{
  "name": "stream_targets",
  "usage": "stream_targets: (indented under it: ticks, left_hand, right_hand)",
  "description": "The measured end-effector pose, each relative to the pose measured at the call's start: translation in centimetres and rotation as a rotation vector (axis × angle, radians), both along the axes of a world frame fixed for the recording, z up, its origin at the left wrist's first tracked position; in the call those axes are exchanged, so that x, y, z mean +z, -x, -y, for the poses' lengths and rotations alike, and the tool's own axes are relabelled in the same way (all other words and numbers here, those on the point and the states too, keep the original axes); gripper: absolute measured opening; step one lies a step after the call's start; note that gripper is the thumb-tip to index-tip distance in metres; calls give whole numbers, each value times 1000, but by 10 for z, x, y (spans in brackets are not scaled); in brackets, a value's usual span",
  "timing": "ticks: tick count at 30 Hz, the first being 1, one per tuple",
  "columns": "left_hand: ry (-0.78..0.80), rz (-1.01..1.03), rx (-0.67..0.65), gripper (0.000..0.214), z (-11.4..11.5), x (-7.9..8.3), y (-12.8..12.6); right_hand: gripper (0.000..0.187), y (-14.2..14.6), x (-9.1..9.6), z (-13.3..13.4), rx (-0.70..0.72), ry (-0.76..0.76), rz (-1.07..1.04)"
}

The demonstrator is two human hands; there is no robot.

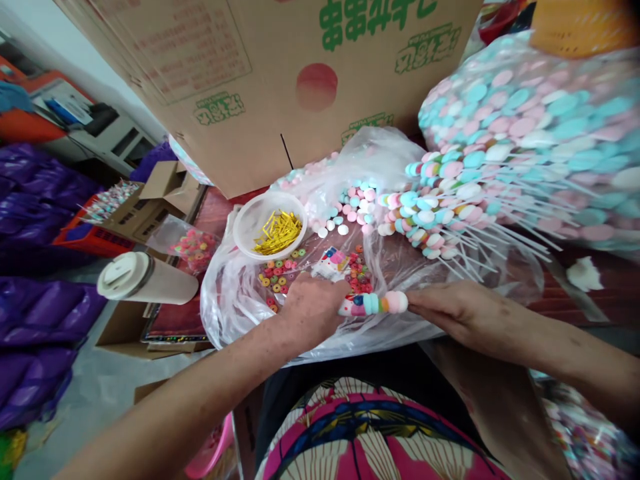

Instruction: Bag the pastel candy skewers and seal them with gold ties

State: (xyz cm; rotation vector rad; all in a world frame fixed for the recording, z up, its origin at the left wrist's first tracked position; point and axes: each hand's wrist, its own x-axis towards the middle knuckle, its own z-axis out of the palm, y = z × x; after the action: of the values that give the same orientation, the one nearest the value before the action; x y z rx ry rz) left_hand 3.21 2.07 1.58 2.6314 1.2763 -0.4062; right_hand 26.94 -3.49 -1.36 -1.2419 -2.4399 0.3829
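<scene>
A candy skewer [376,304] of pastel pink, blue and white pieces with coloured rings lies level between my hands. My left hand [317,300] is closed round its left end, where a printed wrapper shows. At the other end, beside a pale pink piece, the fingers of my right hand [460,310] are pinched together; the stick is hidden in them. Just beyond my left hand are several printed wrappers [331,261] and loose ring candies [278,273]. A round plastic tub [244,230] holds gold twist ties [280,230].
Finished-looking skewers [450,207] are piled at right, sticks pointing right. Behind them bulges a big bag of pastel candies [520,93]. A cardboard box [270,73] walls off the back. A white lidded cup [165,280] and a bag of rings [194,247] are at left.
</scene>
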Motion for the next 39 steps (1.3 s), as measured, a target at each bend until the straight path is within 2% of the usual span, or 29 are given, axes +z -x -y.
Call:
stream_targets:
  ticks: [2,7,9,11,16,21,23,26,29,31,32,35,37,39]
  left_hand:
    - [48,39,24,29,0,-1,2]
    - [372,214,-1,36,-8,3,6]
    - [518,294,-9,38,-10,6,4]
    - [587,339,-12,39,-10,7,0]
    - [571,357,54,39,-8,1,-8]
    - [581,428,89,38,-11,-4,-5]
    - [541,371,82,34,-9,-9,-12]
    - [484,350,107,28,-4,-18,-25]
    - [582,577,153,58,-7,-20,-20]
    - [727,741,173,75,-16,-14,-4]
    - [791,755,169,69,-20,-10,4]
    - [901,634,102,30,-26,-1,23]
    - [926,656,121,29,-21,-4,24]
    - [957,757,203,32,-12,-12,20]
  right_hand:
    - [26,1,1,-2,58,-26,29]
    - [34,4,14,-5,93,-430,283]
    - [31,7,17,-6,143,-506,319]
    - [29,13,18,-7,205,-466,318]
    - [28,22,17,-18,218,-224,205]
    - [22,16,24,-26,209,-221,145]
    - [20,25,16,-23,207,-173,115]
    - [17,46,-6,-19,178,-76,37]
    - [21,52,-21,-20,166,-56,-80]
    - [24,45,-20,-23,131,-64,-139]
    - [25,40,-17,-25,111,-70,-150]
    - [24,27,-4,-29,91,-87,-146]
    - [29,24,2,-30,97,-87,-154]
    - [38,27,3,-31,86,-80,-158]
